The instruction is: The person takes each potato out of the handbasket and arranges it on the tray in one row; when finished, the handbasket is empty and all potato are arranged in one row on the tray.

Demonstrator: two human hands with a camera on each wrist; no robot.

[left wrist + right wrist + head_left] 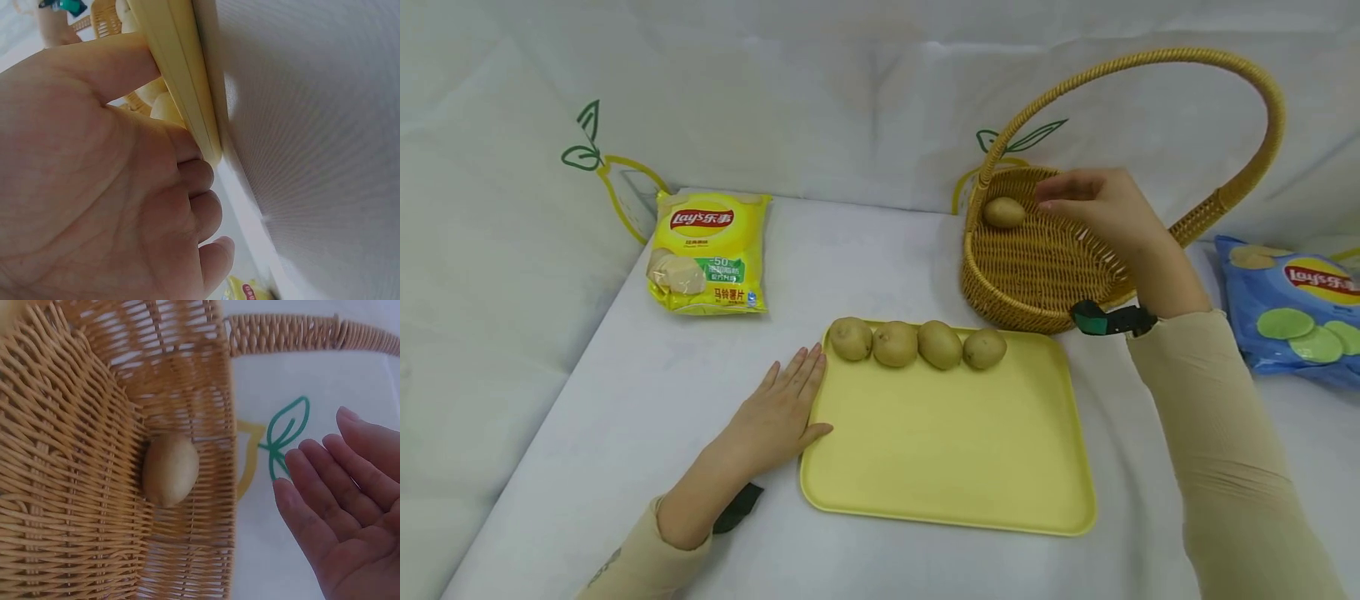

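On the yellow tray, several round brownish-green fruits that look like kiwis stand in a row along the far edge. One more kiwi lies inside the wicker basket, against its wall. My left hand rests at the tray's left edge, fingers straight and thumb over the rim; the left wrist view shows its fingertips at the tray's side. Above the basket, under its tall handle, hovers my right hand with fingers loosely extended. Nothing lies in its palm in the right wrist view.
A yellow bag of Lay's chips lies at the back left of the white table. To the basket's right is a blue Lay's bag. The basket's arched handle rises high. A white cloth with lemon drawings hangs behind.
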